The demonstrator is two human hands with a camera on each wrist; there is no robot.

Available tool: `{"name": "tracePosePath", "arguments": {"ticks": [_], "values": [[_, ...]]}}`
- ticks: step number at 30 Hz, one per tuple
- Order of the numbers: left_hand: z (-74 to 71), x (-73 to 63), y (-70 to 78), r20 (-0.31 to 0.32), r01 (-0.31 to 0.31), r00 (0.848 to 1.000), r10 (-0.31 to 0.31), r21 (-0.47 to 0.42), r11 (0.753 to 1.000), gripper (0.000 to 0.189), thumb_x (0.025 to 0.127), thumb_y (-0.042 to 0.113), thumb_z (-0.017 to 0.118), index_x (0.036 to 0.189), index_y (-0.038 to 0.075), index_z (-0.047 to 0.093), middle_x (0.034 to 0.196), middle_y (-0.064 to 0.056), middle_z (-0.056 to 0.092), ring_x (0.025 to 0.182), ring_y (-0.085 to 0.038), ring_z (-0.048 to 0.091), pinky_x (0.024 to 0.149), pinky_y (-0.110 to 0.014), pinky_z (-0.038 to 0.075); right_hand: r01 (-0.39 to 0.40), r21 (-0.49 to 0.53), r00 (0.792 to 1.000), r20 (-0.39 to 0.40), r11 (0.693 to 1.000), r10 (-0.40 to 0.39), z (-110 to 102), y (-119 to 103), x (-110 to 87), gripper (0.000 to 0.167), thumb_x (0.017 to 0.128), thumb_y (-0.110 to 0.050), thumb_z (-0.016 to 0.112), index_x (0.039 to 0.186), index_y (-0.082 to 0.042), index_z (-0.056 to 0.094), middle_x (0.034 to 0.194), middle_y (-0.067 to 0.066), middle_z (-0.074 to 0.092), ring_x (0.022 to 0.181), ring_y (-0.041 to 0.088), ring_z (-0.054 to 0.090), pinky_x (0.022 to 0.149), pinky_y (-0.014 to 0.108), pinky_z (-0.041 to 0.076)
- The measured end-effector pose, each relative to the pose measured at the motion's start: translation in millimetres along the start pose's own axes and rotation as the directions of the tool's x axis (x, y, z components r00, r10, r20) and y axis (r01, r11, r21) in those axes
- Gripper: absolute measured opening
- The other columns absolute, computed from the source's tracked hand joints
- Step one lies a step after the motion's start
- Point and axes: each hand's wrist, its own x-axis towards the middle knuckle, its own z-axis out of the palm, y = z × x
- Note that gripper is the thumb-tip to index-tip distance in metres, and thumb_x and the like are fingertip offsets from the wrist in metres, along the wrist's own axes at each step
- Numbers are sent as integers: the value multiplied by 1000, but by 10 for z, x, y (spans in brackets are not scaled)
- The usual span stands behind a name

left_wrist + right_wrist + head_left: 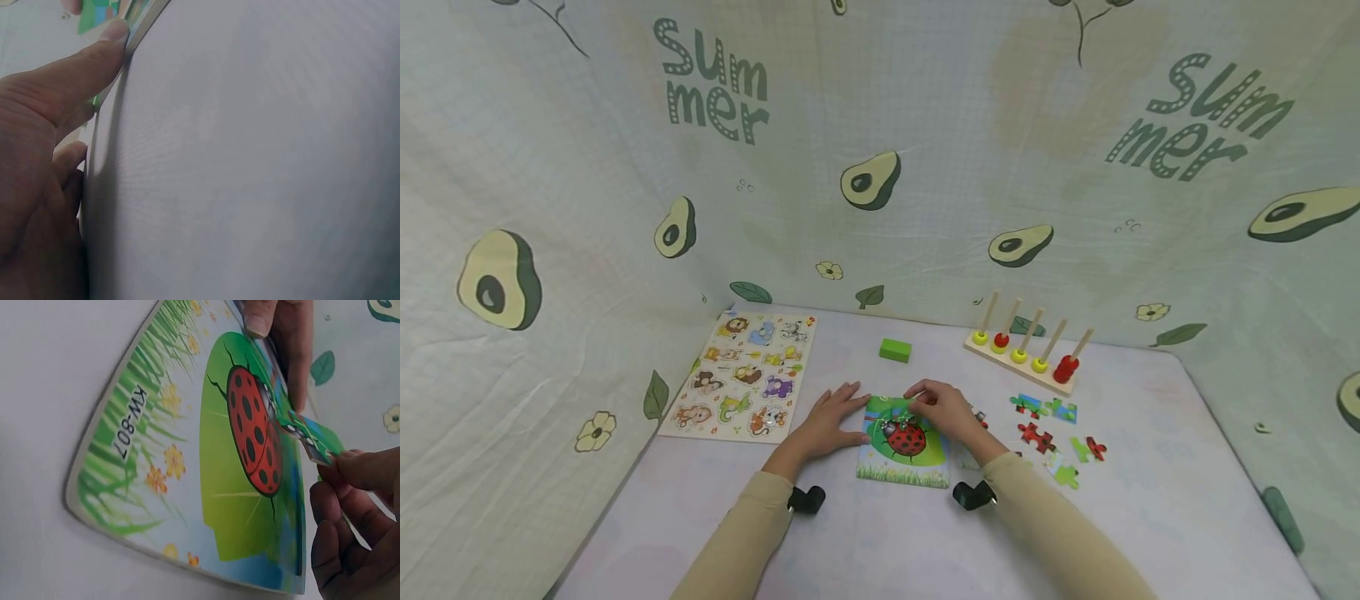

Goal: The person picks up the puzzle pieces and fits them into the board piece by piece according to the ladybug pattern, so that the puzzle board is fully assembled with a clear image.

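A ladybug puzzle board (902,476) lies flat on the table in front of me, its printed grass towards me. My left hand (823,427) rests at its left side, fingers extended on the table; in the left wrist view the thumb (94,65) touches the board's edge. Over the far part of the board, my right hand (951,414) pinches a puzzle piece (317,439) between thumb and fingers. That piece shows green with part of the ladybug's head and is tilted above the board in the right wrist view.
Loose puzzle pieces (1037,437) lie right of the board, some partly behind my right arm. A green block (895,350) sits beyond it. An animal puzzle board (748,375) lies left; a peg stacker with beads (1017,360) stands back right, before a printed cloth (940,225).
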Motion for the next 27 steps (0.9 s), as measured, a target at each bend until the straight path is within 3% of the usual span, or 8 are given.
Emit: {"name": "tracePosePath", "arguments": {"ticks": [6, 13, 18, 27], "values": [[-2, 2, -8, 7, -1, 1000, 1, 7, 1000, 78, 89, 48, 76, 155, 19, 45, 167, -7, 26, 156, -28, 14, 127, -48, 4, 4, -50, 1000, 21, 999, -3, 147, -43, 49, 12, 95, -16, 72, 106, -13, 73, 81, -7, 70, 71, 9, 60, 67, 30, 51], [3, 1, -8, -4, -18, 1000, 18, 8, 1000, 78, 90, 47, 76, 155, 18, 45, 167, -8, 27, 156, -29, 15, 127, -49, 5, 15, -128, 1000, -20, 992, -17, 296, -62, 106, 11, 94, -19, 73, 102, -11, 73, 83, -7, 67, 74, 8, 59, 69, 31, 54], [3, 1, -4, -15, -22, 1000, 22, -3, 1000, 78, 89, 47, 76, 154, 17, 46, 167, -8, 28, 156, -29, 15, 127, -49, 4, 18, -161, 999, -38, 987, -24, 356, -88, 124, 8, 95, -17, 73, 100, -11, 74, 82, -6, 65, 75, 9, 58, 71, 32, 54], [5, 3, -10, -12, -21, 1000, 21, -6, 1000, 77, 89, 48, 75, 154, 19, 46, 167, -7, 27, 156, -28, 13, 127, -49, 3, 53, -211, 998, -25, 976, -60, 391, -93, 166, 10, 96, -18, 72, 104, -13, 71, 79, -6, 61, 69, 9, 54, 64, 30, 50]]}}
